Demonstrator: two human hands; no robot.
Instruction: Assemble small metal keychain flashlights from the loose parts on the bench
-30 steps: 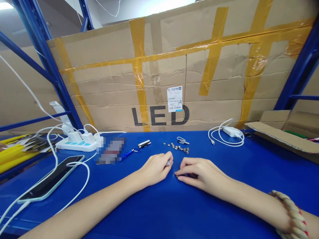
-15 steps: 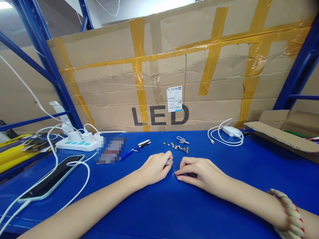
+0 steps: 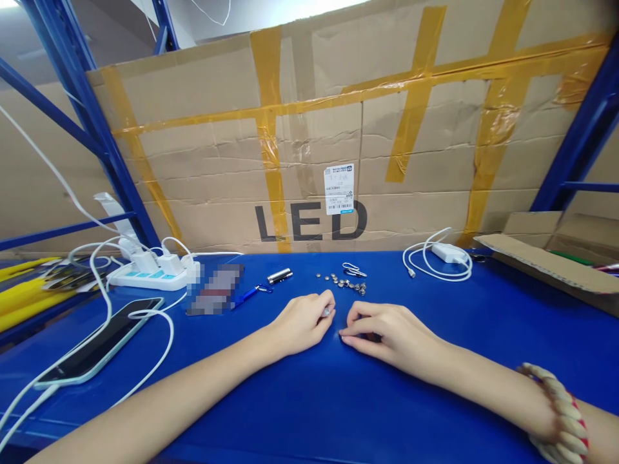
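Pose nearly unchanged from earlier: left hand curled around small pale object, right hand at blue tabletop, fingers narrowed, grip impossible to tell.

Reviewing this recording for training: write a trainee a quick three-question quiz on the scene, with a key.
1. True or false: the left hand is curled around a pale item.
2. Which lies to the left of the small silver discs? A. the bracelet; B. the shiny cylinder; C. the open carton.
3. Fill in: the large black letters on the cardboard read ___.

Key: 1. True. 2. B. 3. LED.
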